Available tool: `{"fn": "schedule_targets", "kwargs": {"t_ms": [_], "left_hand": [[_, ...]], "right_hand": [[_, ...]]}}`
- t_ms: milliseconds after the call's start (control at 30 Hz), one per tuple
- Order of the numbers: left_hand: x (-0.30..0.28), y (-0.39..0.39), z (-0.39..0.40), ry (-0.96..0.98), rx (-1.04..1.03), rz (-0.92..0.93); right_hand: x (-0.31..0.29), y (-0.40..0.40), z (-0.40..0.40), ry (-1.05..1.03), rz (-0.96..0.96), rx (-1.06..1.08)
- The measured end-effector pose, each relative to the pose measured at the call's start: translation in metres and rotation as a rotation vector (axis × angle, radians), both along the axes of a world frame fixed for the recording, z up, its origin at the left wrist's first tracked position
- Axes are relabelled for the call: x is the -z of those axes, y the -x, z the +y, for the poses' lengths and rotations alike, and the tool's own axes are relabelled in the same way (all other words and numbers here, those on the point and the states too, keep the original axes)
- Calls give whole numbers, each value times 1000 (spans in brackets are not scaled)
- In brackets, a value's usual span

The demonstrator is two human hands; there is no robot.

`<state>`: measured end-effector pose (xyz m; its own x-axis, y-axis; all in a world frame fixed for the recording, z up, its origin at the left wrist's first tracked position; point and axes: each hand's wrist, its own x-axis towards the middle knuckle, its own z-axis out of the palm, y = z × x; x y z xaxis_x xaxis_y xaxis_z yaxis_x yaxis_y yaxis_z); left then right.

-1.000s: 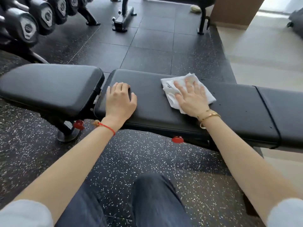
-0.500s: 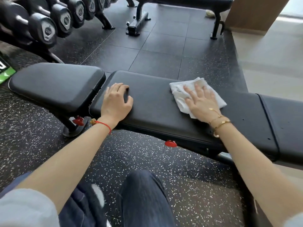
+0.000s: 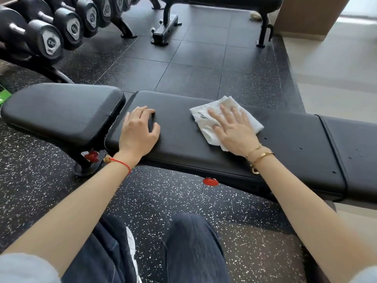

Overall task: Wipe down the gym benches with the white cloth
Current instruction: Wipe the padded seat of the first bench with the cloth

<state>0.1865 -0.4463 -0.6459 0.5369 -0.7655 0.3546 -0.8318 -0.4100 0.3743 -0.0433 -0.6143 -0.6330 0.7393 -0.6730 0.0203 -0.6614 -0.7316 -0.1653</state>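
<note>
A black padded gym bench runs across the view, with a separate seat pad at its left end. The white cloth lies crumpled on the long pad's middle. My right hand presses flat on the cloth, fingers spread, covering its right half. My left hand rests on the pad's left end beside the gap between the pads, fingers slightly curled, holding nothing.
A rack of dumbbells stands at the back left. A second black bench sits beyond on the dark rubber tiles. Red adjustment knobs stick out under the near bench. My knees are in front of it. Pale floor lies right.
My right hand has slid the cloth leftward along the long pad, closer to my left hand. My left hand has stayed at the pad's left end. The camera shifted a little.
</note>
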Motion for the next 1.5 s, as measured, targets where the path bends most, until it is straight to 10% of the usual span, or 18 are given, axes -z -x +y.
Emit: {"fn": "schedule_targets", "kwargs": {"t_ms": [200,533,833,1100,1333,1500], "left_hand": [[-2,5,-4,-21,-42,-25],[-4,1,0,-4,-13,-21],[-4,3,-2,3,-21,-15],[-4,3,2,-10,-10,1],[-5,7,1,-41,-18,-3],[-8,11,0,-78,-16,4]], "right_hand": [[-10,-5,-50,-8,61,320],[2,-41,60,52,40,-158],[-11,-3,-10,-42,66,333],[-1,34,72,54,55,-21],[-15,47,-10,-47,79,341],[-10,14,33,23,104,171]]}}
